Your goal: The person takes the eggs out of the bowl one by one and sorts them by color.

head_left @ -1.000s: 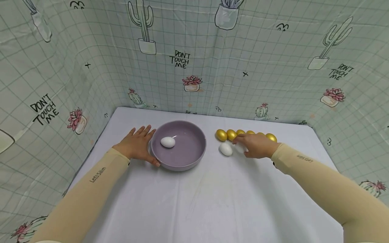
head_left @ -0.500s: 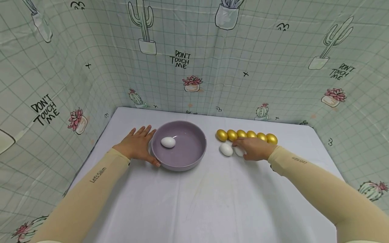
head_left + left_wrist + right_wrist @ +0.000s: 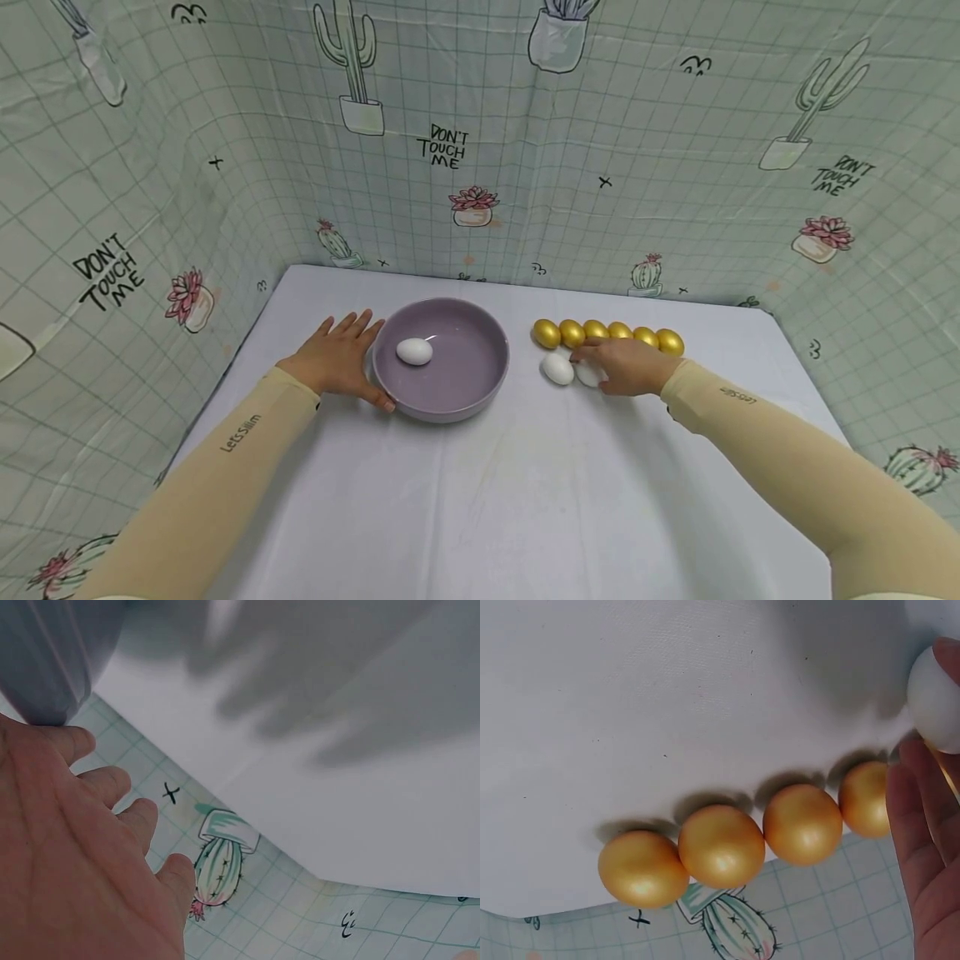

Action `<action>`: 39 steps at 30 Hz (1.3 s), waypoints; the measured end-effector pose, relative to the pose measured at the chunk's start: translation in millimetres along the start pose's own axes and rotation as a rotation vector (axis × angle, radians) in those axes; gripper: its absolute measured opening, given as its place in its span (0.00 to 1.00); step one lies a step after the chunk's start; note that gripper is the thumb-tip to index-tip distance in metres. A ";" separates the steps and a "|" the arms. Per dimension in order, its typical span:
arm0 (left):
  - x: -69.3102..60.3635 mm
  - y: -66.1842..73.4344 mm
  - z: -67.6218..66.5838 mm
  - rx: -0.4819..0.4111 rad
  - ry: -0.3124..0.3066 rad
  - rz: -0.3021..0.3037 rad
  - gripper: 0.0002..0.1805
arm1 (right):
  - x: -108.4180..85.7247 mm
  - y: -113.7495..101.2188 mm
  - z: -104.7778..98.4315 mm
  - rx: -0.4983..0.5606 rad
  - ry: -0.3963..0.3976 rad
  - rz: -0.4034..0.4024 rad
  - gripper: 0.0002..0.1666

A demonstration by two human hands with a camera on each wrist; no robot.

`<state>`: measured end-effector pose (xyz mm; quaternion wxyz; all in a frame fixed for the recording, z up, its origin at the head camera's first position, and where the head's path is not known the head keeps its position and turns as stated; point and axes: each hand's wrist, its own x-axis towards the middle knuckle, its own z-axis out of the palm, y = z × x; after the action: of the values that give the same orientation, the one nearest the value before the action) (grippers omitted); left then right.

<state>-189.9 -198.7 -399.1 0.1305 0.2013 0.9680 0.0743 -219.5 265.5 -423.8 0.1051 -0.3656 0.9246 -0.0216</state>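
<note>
My left hand (image 3: 337, 358) lies with spread fingers against the left side of a round mauve bowl (image 3: 468, 383); the thumb touches its near rim. Inside the bowl sits one white egg (image 3: 414, 351). On the white tabletop, my right hand (image 3: 632, 367) pinches another white egg (image 3: 588, 374) between thumb and fingers. The right wrist view shows that white egg (image 3: 934, 701) at the right edge, with the thumb above and fingers below. A further white egg (image 3: 557, 368) lies just left of it. The left wrist view catches only the left hand's back and fingers (image 3: 75, 855) beside the bowl (image 3: 60, 652).
Behind the right hand runs a row of several gold eggs (image 3: 546, 333), close together along the far right of the table (image 3: 480, 500). A checked cloth (image 3: 525, 142) with printed cacti hangs behind and at both sides of the table.
The right hand has come down and slightly nearer, onto a white egg, uncovering more of the gold row; it has barely moved in the last half second. The left hand and bowl stay put.
</note>
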 end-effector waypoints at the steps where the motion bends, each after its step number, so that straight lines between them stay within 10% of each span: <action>1: -0.2 -0.1 0.1 0.001 -0.001 0.000 0.78 | -0.4 0.1 -0.2 -0.005 0.000 0.001 0.34; 21: 0.6 -1.9 1.0 0.008 0.014 0.016 0.78 | -11.3 -10.6 -40.3 -0.055 0.049 0.019 0.37; 39: 2.4 -3.2 2.7 0.009 0.011 0.023 0.79 | 45.8 -85.6 -86.7 -0.075 0.072 -0.186 0.35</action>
<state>-192.4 -200.5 -402.9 0.1236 0.2128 0.9665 0.0725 -212.8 168.4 -337.3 0.0556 -0.4524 0.8900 -0.0096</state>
